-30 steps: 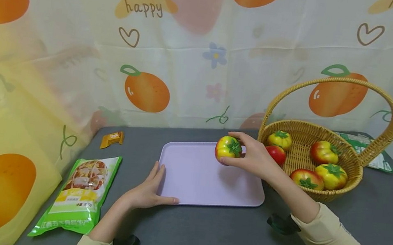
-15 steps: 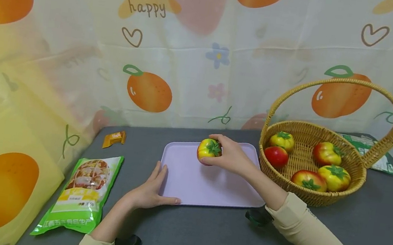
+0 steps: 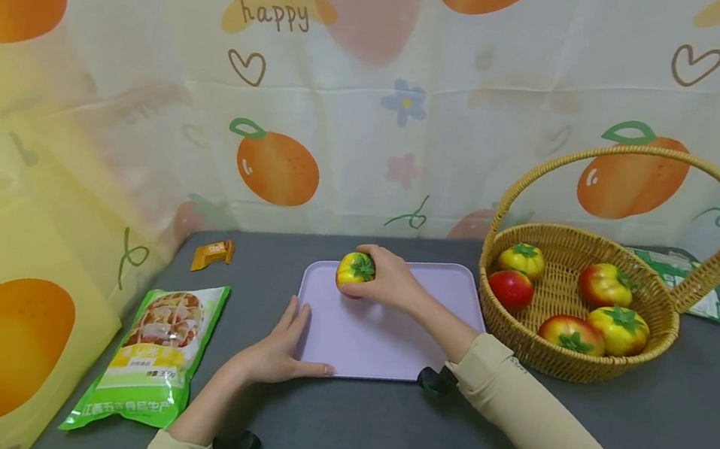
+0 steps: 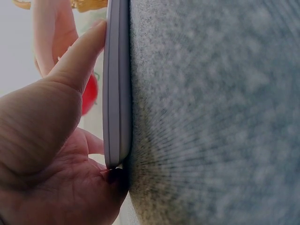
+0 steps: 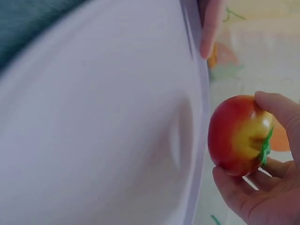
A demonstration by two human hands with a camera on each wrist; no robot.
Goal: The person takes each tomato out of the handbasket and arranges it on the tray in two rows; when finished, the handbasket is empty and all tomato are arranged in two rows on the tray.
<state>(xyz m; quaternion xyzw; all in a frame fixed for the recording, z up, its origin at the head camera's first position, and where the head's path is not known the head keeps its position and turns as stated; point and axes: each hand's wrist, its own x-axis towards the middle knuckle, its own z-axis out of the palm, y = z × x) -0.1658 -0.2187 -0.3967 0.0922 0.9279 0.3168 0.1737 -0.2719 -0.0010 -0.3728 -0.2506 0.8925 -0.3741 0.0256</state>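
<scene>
From my remote seat I have the right hand (image 3: 389, 280) grasping one tomato-like fruit (image 3: 350, 272), pinched between thumb and fingertips with nothing let go. The fruit is over the far left part of the lilac tray (image 3: 371, 344); a shadow lies on the tray in the right wrist view, so I judge it is held just clear of the surface.

In the last second I saw the fruit travel left, from the tray's right part beside the basket to here. To me that means most of the crossing over the tray is done, while the release is not. The left hand (image 3: 271, 349) has kept its place at the near left corner, fingers straight along the left edge and thumb along the near one, which I take as steadying.

The fruit looks glossy and ribbed, yellow flushing to deep red, with its green leafy cap turned right, toward the palm.

Farther right, the wicker basket (image 3: 543, 362) carries five similar fruits, in yellows and reds, with a green-and-white packet (image 3: 708, 297) partly behind it. On my left lie a green food bag (image 3: 151, 356) and, beyond it, a small orange wrapped piece (image 3: 212, 256), both on the grey table (image 3: 338, 442).
</scene>
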